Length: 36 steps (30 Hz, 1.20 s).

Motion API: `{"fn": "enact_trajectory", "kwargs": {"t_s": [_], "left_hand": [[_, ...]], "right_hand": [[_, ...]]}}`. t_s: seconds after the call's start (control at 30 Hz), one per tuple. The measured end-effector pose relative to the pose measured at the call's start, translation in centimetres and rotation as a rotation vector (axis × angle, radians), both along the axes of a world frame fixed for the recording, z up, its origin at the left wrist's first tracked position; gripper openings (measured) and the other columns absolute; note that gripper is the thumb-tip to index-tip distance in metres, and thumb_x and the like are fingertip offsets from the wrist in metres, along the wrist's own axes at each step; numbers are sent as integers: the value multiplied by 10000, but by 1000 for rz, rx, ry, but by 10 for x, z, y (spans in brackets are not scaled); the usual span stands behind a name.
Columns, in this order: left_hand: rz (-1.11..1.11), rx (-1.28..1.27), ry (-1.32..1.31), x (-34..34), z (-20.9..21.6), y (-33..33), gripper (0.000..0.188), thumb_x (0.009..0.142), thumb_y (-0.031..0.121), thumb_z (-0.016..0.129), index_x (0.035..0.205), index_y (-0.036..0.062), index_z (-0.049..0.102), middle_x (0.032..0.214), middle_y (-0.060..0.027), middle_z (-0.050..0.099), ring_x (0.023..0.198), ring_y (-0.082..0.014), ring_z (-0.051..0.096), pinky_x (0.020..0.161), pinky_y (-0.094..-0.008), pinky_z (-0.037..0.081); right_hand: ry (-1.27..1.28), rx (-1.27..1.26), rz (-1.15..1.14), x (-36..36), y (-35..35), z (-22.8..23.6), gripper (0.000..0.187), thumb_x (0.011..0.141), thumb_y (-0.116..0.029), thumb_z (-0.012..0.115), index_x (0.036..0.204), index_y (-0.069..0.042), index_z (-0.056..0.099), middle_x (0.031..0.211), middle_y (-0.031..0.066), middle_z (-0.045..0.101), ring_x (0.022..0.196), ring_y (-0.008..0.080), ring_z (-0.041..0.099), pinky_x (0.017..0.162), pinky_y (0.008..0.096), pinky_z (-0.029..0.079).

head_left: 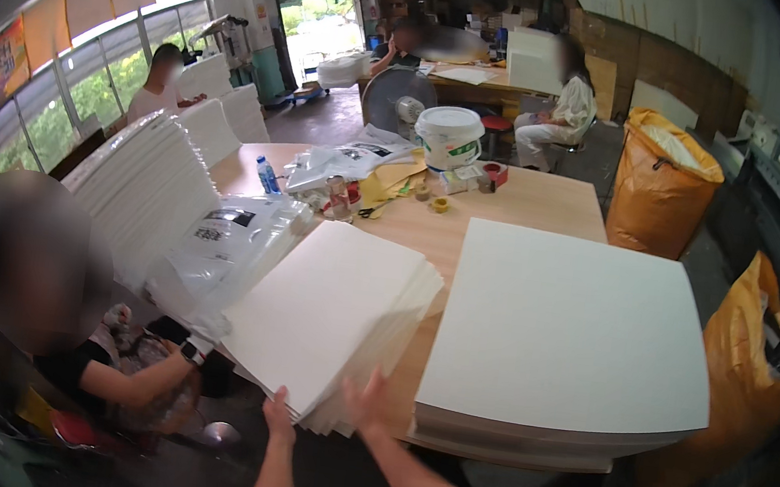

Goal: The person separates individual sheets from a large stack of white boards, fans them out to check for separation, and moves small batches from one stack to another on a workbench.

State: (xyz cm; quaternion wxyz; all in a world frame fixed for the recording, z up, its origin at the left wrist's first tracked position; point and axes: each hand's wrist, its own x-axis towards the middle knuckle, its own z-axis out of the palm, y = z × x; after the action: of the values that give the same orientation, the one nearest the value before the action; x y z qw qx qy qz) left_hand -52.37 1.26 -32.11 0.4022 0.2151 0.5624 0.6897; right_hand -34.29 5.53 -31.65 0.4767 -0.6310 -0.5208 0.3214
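Note:
A fanned stack of large white paper sheets (325, 299) lies askew on the table before me, its layers spread unevenly along the right side. My left hand (279, 415) is closed on the near corner of this stack, with the other fingers partly hidden. Along the stack's near right edge, my right hand (364, 403) has its fingers apart and touches the sheet edges. To the right stands a taller, neat stack of white sheets (574, 329); neither hand touches it. A co-worker's gloved hand (209, 327) is at the left edge of the fanned stack.
On the wooden table (552, 195) are a white bucket (449, 139), tape rolls (439, 205), a small bottle (267, 175) and plastic-wrapped packs (235, 234). White stacks (140, 179) rise at left. Orange sacks (659, 194) stand at right. Several people sit around; a fan (398, 100) stands behind.

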Motion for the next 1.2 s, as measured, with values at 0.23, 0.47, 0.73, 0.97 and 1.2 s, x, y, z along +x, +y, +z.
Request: {"fn": "enact_trajectory", "kwargs": {"t_s": [0.23,0.47,0.73,0.97,1.2], "left_hand": [[-147,95,-272,-16,-10,-8,380,1038,279,634,1304,12,590,1196,-90,679,1101,-233,656,989,-419,519],[347,153,113,98,72,-49,364,1033,190,571,1323,-29,558,1262,-149,645,1215,-230,612,1100,-363,467],[-182,377,282,291,198,-9,517,1114,321,367,1386,-46,610,1439,-174,610,1368,-257,533,1191,-360,339],[-88,401,294,287,186,-8,578,1126,408,324,1375,-6,642,1377,-124,656,1298,-245,555,1156,-375,361],[-12,146,-253,249,45,-16,507,1094,528,401,1230,92,623,1100,-35,677,1057,-187,618,991,-351,461]], "right_hand": [[-19,-605,873,265,-221,41,303,1029,-364,671,1203,-138,771,1106,21,769,1019,128,714,902,300,569],[152,-128,-440,523,-306,158,161,1005,-115,616,979,16,705,809,41,699,764,117,644,725,274,524],[447,521,-578,575,-216,204,493,1099,-349,473,1367,47,595,1353,138,617,1241,235,562,1091,370,406],[611,466,-450,576,-193,174,584,1109,-430,404,1445,25,550,1417,151,597,1312,262,546,1130,392,393],[814,282,-676,603,-214,24,748,1091,-606,312,1622,-79,292,1634,129,363,1468,284,382,1200,456,303]]}}
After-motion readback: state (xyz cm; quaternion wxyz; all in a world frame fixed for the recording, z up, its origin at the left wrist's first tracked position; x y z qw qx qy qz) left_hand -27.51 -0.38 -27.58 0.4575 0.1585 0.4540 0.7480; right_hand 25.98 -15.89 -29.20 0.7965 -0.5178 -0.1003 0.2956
